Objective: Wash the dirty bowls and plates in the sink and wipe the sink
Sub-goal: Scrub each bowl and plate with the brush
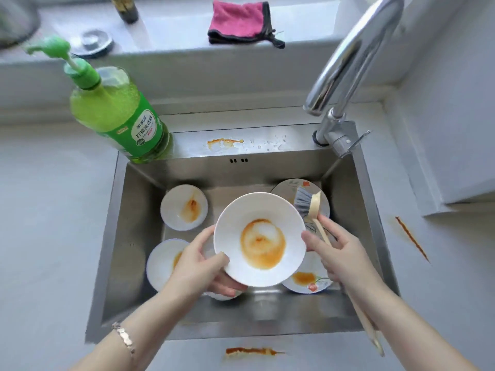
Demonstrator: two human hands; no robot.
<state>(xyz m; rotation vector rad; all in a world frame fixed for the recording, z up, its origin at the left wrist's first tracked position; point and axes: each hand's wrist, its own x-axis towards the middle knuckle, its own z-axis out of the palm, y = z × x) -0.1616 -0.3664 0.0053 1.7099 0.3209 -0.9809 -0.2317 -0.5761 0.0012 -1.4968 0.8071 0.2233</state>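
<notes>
- White bowl [259, 239], smeared orange-brown inside, is held above the middle of the sink [128, 236], its inside facing up towards the camera.
- Both hands are clamped on something: the left hand [198, 263] grips the white bowl at its left rim, thumb over the edge and fingers underneath.
- The right hand [340, 253] is curled round the pale handle of the brush [302, 202], with its thumb touching the bowl's right rim; the grey bristles point up, just beside the bowl.
- A bracelet [124, 338] sits on the left wrist.
- On the sink floor lie a small bowl [184, 207] at the back left and a second bowl [163, 263] at the front left, both stained orange.
- A flowered plate [289, 186] lies at the back right behind the brush, and another stained flowered plate [308, 282] lies at the front right, partly under the held bowl.
- A green soap bottle [120, 113] with a pump stands at the sink's back left corner; the faucet [353, 57] rises at the back right.
- A pink cloth [239, 22] lies folded on the ledge behind.
- Orange streaks mark the grey bench [53, 210] to the right and front of the sink, and the sink's back rim.
</notes>
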